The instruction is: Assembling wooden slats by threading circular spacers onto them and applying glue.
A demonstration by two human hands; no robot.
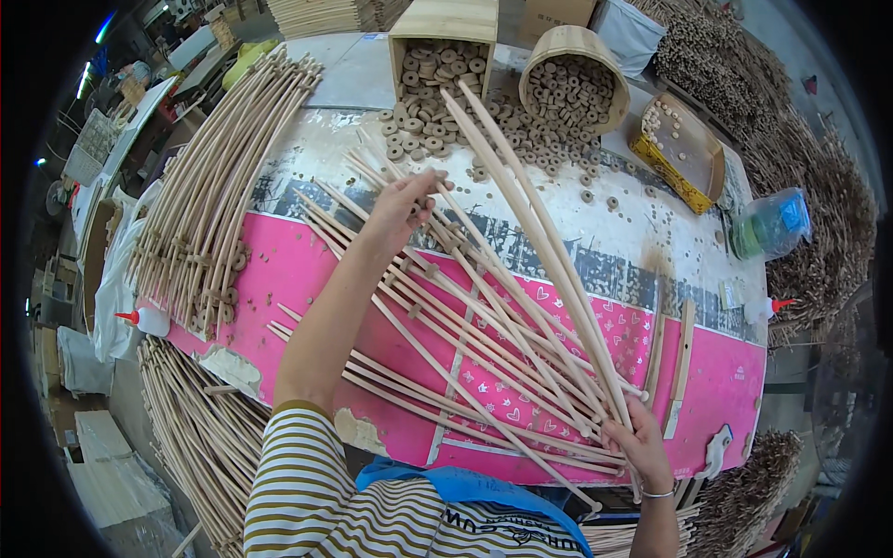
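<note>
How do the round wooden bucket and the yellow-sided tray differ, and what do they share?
The bucket has a round mouth; the tray is roughly rectangular. The bucket looks deep, the tray shallow. The bucket is crowded with brown rings; the tray holds only scattered small pale pieces. Both hold small parts.

Bench, centre: surface part pink with small white hearts, part worn white with a dark, flaking band; torn pale patches along the edge towards 7 o'clock. Second table, 10 o'clock: long, pale top, amid clutter. Light strips, 10 o'clock: bluish-white, lit. Wooden slats, 11 o'clock: stacked flat. Cardboard box, 1 o'clock: brown, behind the bench. Dark stems, 2 to 3 o'clock: heaped beside the bench. Cartons, 8 o'clock: stacked, partly under clear plastic. Floor, 8 o'clock: grey.
</note>
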